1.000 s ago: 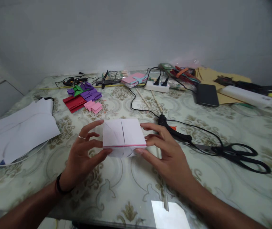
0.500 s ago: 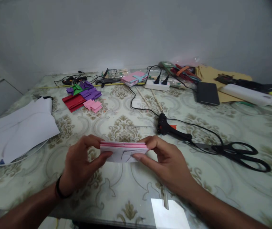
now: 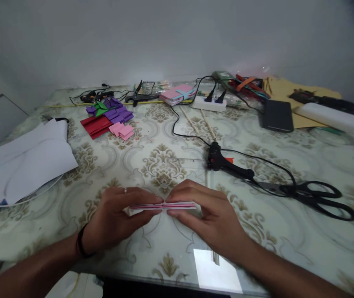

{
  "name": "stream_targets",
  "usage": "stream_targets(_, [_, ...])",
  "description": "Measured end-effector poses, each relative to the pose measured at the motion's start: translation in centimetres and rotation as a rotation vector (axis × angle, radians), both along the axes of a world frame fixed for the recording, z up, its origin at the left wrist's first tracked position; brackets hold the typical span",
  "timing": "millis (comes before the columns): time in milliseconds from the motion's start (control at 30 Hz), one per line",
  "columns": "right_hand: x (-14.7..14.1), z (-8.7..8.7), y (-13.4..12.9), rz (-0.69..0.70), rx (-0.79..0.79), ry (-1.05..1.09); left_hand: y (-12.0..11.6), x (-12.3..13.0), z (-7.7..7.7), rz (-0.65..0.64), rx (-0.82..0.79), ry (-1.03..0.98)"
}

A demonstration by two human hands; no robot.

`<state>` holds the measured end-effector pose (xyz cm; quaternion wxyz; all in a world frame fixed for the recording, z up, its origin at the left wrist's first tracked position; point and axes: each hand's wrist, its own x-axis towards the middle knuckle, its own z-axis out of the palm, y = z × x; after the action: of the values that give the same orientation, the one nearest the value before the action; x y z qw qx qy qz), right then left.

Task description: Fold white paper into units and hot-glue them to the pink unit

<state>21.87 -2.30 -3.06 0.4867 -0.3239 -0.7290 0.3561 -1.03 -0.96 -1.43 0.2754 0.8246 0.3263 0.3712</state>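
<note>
The pale worktop with brown floral patterns fills most of the frame. At lower centre, the right hand and left hand pinch a flat, white-and-pink folded-paper bundle from both ends, thumbs along its lower side, other fingers along its upper side, tips nearly meeting mid-length. Seen edge-on, the bundle is a thin, straight band, white outside with pink layers between.
</note>
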Motion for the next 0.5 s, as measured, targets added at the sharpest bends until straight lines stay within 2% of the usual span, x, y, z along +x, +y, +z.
stream_targets(167, [-0.45, 0.01, -0.30, 0.021, 0.088, 0.043, -0.17, 0.43, 0.20, -0.040, 0.017, -0.049])
stream_targets(333, [-0.72, 0.05, -0.64, -0.014, 0.118, -0.011, -0.29, 0.15, 0.06, -0.031, 0.010, -0.059])
stream_targets(433, [-0.72, 0.11, -0.78, -0.014, 0.079, -0.021, -0.20, 0.05, 0.18, -0.038, -0.094, -0.039])
stream_targets(500, [-0.62, 0.23, -0.83, -0.030, -0.004, -0.046, -0.01, 0.14, 0.39, -0.029, -0.212, -0.003])
